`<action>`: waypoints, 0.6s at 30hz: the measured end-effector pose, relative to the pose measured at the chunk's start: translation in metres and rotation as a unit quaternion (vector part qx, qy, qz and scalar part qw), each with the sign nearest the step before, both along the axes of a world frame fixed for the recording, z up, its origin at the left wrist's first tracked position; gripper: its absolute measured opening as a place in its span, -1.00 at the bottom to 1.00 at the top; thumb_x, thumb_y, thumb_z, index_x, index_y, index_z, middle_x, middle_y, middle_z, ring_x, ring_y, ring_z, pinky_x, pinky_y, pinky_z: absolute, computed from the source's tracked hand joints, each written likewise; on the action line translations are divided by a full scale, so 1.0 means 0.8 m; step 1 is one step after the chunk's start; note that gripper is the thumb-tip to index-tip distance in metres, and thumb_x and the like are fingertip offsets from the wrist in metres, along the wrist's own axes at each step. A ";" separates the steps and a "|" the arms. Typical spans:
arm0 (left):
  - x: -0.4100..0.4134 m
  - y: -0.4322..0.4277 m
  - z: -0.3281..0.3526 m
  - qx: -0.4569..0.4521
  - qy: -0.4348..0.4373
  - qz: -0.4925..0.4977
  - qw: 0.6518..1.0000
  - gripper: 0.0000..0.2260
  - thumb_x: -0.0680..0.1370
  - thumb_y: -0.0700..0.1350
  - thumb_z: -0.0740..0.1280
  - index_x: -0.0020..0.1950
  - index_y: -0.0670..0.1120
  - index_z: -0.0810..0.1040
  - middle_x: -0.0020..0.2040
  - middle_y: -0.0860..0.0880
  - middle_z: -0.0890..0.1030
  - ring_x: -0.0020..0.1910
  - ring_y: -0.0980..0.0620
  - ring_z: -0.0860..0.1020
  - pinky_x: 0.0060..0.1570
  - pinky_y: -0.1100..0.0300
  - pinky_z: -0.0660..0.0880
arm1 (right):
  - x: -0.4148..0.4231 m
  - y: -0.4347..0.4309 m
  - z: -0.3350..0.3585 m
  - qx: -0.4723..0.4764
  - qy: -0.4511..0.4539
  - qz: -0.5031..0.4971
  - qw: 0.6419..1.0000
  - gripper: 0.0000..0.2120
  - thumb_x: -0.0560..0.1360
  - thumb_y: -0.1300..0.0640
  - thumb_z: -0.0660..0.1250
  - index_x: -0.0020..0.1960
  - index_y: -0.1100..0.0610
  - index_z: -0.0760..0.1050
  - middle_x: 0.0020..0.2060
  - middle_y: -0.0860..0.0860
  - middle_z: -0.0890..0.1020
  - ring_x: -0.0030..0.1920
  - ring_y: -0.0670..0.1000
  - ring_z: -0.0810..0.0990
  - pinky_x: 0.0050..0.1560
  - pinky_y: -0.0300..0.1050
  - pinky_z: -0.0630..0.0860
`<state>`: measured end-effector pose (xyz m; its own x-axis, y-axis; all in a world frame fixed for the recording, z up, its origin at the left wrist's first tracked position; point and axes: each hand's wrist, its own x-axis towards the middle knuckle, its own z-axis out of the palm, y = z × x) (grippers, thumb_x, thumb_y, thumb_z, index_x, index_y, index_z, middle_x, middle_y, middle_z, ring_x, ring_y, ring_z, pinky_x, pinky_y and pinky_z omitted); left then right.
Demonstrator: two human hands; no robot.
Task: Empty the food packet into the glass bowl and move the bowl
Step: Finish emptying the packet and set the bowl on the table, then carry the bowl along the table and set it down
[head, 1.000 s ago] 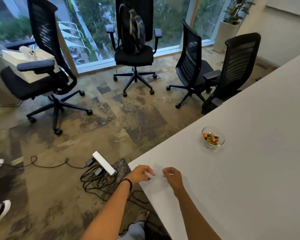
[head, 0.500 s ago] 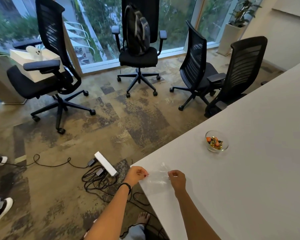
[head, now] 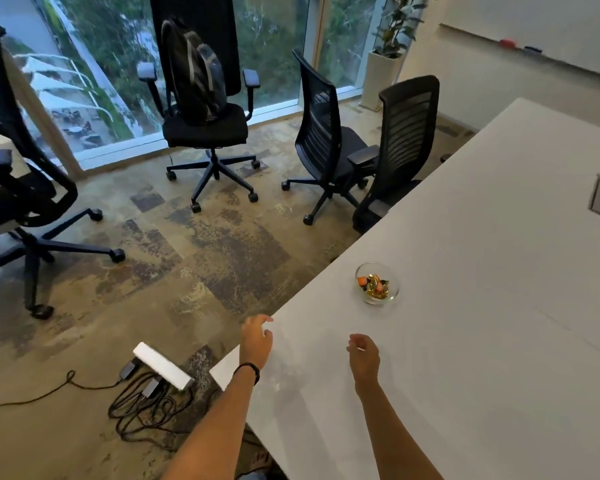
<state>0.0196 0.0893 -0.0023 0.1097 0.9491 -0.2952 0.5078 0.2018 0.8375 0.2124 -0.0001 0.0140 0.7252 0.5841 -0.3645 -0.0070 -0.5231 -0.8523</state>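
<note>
Currently the glass bowl (head: 377,283), holding wrapped food, sits right of centre on the white surface (head: 482,306). Left hand (head: 256,341) and right hand (head: 363,355) hover open, empty. Glass: rigid, fragile, slippery; grasp opposite rim walls.

Four black office chairs stand on a mottled brown carpet (head: 222,244) before floor-to-ceiling windows (head: 111,64) looking onto greenery, the central chair (head: 205,129) carrying a dark backpack (head: 194,74) propped against its backrest. A white power strip (head: 163,366) lies on the floor amid tangled black cables (head: 142,407) near the corner of a white bench (head: 482,341), while a potted plant (head: 392,43) in a tall white planter stands by the far wall beneath a whiteboard ledge (head: 527,53)
</note>
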 end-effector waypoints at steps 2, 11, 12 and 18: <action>0.042 0.014 0.008 -0.006 -0.035 -0.049 0.998 -0.73 0.51 -0.36 0.15 0.04 -0.06 0.50 0.18 -0.15 0.44 0.16 -0.11 0.46 0.10 0.14 0.41 | 0.028 0.000 0.004 0.013 0.000 -0.032 0.999 -0.84 0.52 0.32 0.20 0.04 0.30 0.51 0.00 0.19 0.61 -0.08 0.15 0.59 -0.19 -0.26 0.45; 0.203 0.063 0.011 -0.131 -0.111 -0.158 0.972 -0.75 0.57 -0.20 0.21 0.24 -0.10 0.44 0.09 -0.08 0.47 0.02 -0.02 0.46 -0.22 0.29 0.43 | 0.119 0.023 -0.020 0.012 0.031 -0.088 0.996 -0.76 0.51 0.30 0.22 0.17 0.23 0.47 0.00 0.19 0.58 0.06 0.23 0.58 0.00 -0.02 0.51; 0.216 0.069 0.010 -0.138 -0.118 -0.152 0.971 -0.75 0.58 -0.19 0.19 0.25 -0.11 0.44 0.10 -0.08 0.47 0.03 -0.03 0.46 -0.16 0.25 0.45 | 0.125 0.030 -0.025 0.005 0.039 -0.099 0.994 -0.75 0.52 0.30 0.22 0.19 0.22 0.47 0.05 0.22 0.58 0.09 0.24 0.57 0.05 0.02 0.52; 0.262 0.106 -0.006 -0.181 -0.222 0.003 0.958 -0.73 0.57 -0.24 0.20 0.26 -0.11 0.43 0.18 -0.17 0.52 0.10 -0.07 0.49 0.21 0.06 0.45 | 0.141 0.075 -0.022 0.083 0.215 -0.167 0.958 -0.58 0.61 0.04 0.04 0.44 0.11 0.18 0.26 0.05 0.37 0.32 0.09 0.33 0.41 0.12 0.24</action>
